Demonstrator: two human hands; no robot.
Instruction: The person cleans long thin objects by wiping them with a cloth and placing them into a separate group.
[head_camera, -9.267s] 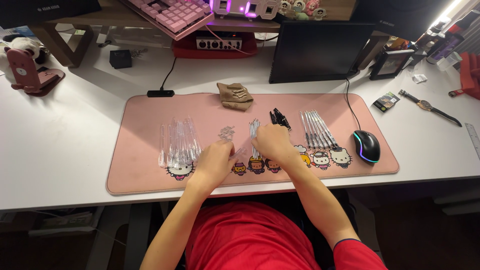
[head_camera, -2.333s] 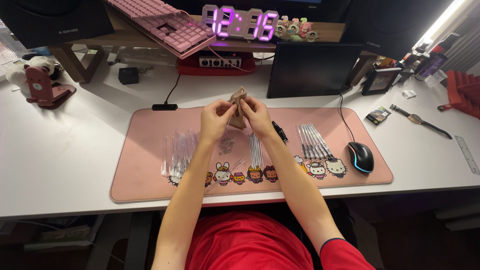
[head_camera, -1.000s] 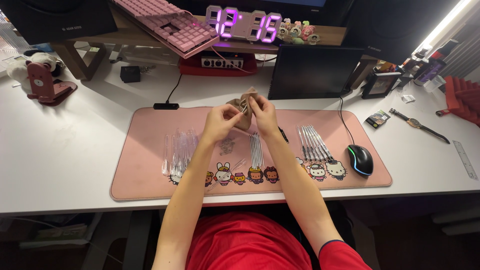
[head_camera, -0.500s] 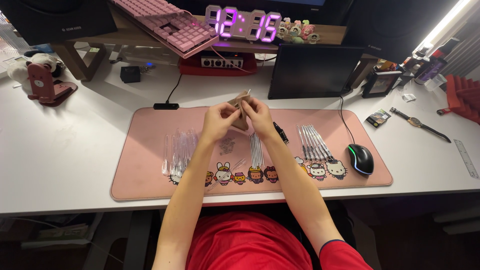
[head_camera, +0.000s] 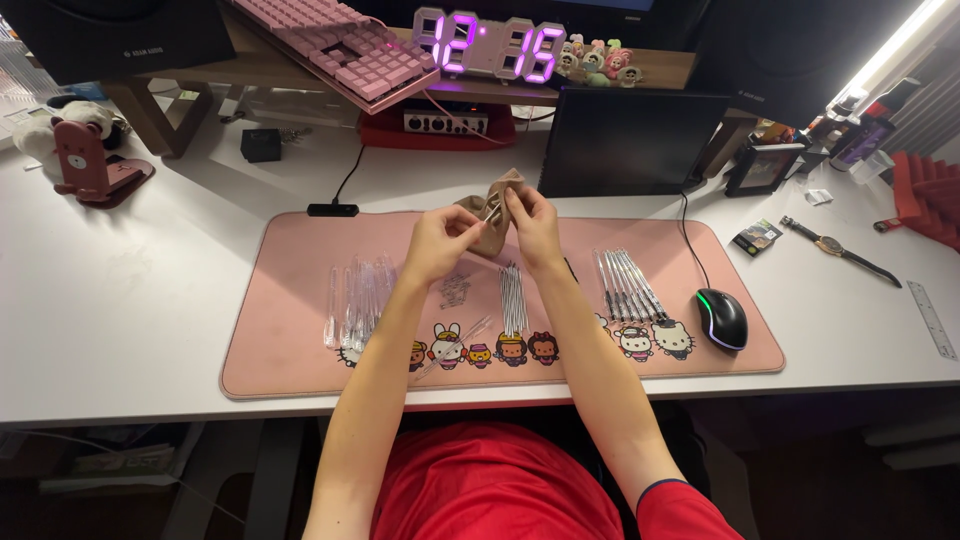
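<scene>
Both arms are reaching up from the bottom of the frame toward the middle, bent a little at the elbows, and the hands are meeting above the pink desk mat (head_camera: 300, 300). The left hand (head_camera: 437, 242) is curling its fingers and pinching the left side of a small tan pouch (head_camera: 492, 215). The right hand (head_camera: 533, 225) is closing on the pouch's right side, with its thumb and fingers at the top. Something thin and shiny is showing between the fingertips at the pouch's mouth, but it is too small to tell what it is. The pouch is up in the air just above the middle of the frame. It is standing tall, with its long side going up and down and its open end pointing up.
</scene>
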